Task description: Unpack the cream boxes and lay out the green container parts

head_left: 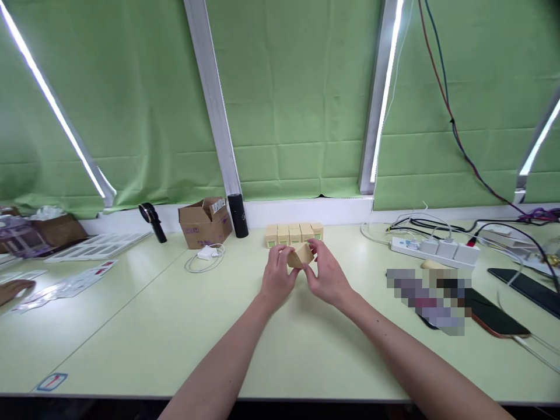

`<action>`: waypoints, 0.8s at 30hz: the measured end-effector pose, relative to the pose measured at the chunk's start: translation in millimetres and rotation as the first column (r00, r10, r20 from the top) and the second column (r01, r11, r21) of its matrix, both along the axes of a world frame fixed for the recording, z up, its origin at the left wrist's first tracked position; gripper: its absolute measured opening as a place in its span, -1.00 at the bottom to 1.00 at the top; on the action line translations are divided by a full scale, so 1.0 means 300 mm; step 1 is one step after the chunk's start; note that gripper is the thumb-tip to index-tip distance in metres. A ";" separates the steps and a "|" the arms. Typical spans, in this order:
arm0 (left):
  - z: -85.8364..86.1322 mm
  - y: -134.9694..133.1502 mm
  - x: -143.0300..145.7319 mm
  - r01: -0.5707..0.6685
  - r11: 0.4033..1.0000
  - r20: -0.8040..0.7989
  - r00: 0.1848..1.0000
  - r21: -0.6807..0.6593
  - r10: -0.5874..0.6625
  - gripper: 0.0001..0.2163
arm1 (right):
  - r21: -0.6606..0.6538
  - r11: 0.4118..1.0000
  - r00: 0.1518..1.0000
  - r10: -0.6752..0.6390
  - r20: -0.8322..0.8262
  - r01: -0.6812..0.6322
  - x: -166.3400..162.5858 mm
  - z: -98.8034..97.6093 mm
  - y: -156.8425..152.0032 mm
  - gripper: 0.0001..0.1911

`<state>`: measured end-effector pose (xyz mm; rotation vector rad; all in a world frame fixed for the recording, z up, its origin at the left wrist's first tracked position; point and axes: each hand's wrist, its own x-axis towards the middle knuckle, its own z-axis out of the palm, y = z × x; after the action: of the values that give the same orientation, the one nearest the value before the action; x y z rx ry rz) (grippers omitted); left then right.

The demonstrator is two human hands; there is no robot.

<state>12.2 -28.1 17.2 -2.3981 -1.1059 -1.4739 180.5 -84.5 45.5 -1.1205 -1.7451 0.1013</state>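
A small tan cardboard box [300, 255] is held tilted between both my hands, a little above the pale green table [175, 326]. My left hand [276, 277] grips its left side with fingers curled round it. My right hand [329, 274] pinches its right side and top. Just behind the held box, a row of several similar small boxes [293, 234] stands on the table near the wall.
An open brown carton [204, 223], a black cylinder [237, 215], a white charger with cable [205, 253] and a black handheld device [151, 220] sit at the back left. A power strip [435, 247], cables and phones [496, 318] lie at the right. Another person's hand [13, 289] rests at far left.
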 end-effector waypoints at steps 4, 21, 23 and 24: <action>0.009 -0.002 -0.003 0.023 0.958 -0.041 0.999 0.285 -0.011 -0.60 | 0.137 0.990 0.997 0.021 0.071 -0.031 0.007 -0.023 -0.016 -0.36; 0.022 -0.029 0.004 0.058 0.907 -0.126 0.992 0.417 -0.006 -0.62 | 0.300 0.953 0.983 -0.096 0.158 0.045 0.016 -0.051 -0.044 -0.36; 0.022 -0.032 0.004 0.064 0.911 -0.130 0.991 0.407 -0.011 -0.63 | 0.288 0.956 0.981 -0.101 0.163 0.051 0.014 -0.051 -0.046 -0.37; 0.022 -0.033 0.005 0.066 0.911 -0.131 0.991 0.408 -0.014 -0.63 | 0.284 0.958 0.981 -0.101 0.166 0.051 0.013 -0.050 -0.047 -0.37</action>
<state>13.7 -37.9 23.9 -2.1870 -0.6412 -1.3793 184.5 -98.4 30.5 -1.0110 -1.8040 -0.2935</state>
